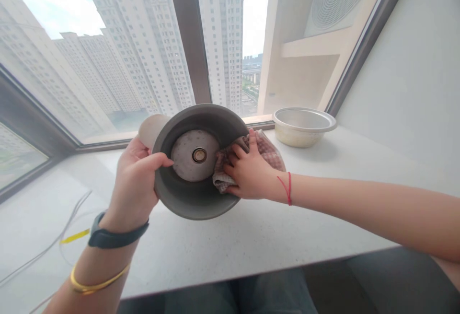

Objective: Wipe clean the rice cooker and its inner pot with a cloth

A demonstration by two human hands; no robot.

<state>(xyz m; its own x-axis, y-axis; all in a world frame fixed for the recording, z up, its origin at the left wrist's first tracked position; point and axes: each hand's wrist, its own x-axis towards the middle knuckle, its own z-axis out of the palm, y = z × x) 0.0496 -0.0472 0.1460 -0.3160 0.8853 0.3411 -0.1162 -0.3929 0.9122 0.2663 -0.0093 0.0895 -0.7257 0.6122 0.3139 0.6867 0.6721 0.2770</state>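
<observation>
The rice cooker body (201, 208) is tipped so that its opening faces me, above the white sill. Inside it I see the grey wall and a round metal heating plate (183, 156) with a small disc at its centre. My left hand (138, 175) grips the left rim, thumb over the inside and the other fingers behind. A pale rounded part (153, 129) shows behind that hand; what it belongs to is unclear. Bunched under my right hand (247, 170) is a brown-and-white checked cloth (271, 153), pressed against the cooker's right inner wall and hanging over the rim.
A metal inner pot (304, 129) stands upright on the white sill (215, 247) at the right, near the window frame. Thin cables (66, 225) with a yellow tag (74, 236) lie at the left. Window glass rises behind, and a white wall (413, 98) closes the right side.
</observation>
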